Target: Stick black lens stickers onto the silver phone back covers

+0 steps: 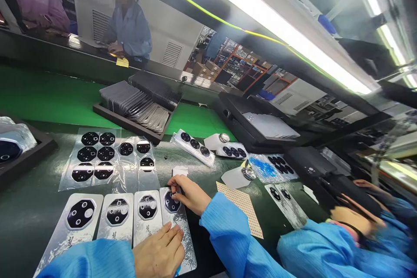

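Note:
Four silver panels with black octagonal camera pieces stand in a row: the first [65, 230], the second [122, 228], the third [151, 225] and the rightmost [188, 236]. My left hand [159, 252] lies flat across the lower part of the third and rightmost panels, fingers stretched out. At the top of the rightmost panel, my right hand [189, 193] has thumb and fingertips at the edge of its black octagon [172, 203]; whether something small is between them is unclear. Behind the row, clear film sheets [68, 169] carry more black octagons [86, 154].
A black tray [143, 132] of stacked dark plates stands behind. White bottles [234, 178] and a dotted sheet [243, 208] are right of my right hand. A person's hands [352, 221] work at far right. Another person [132, 26] sits across the bench.

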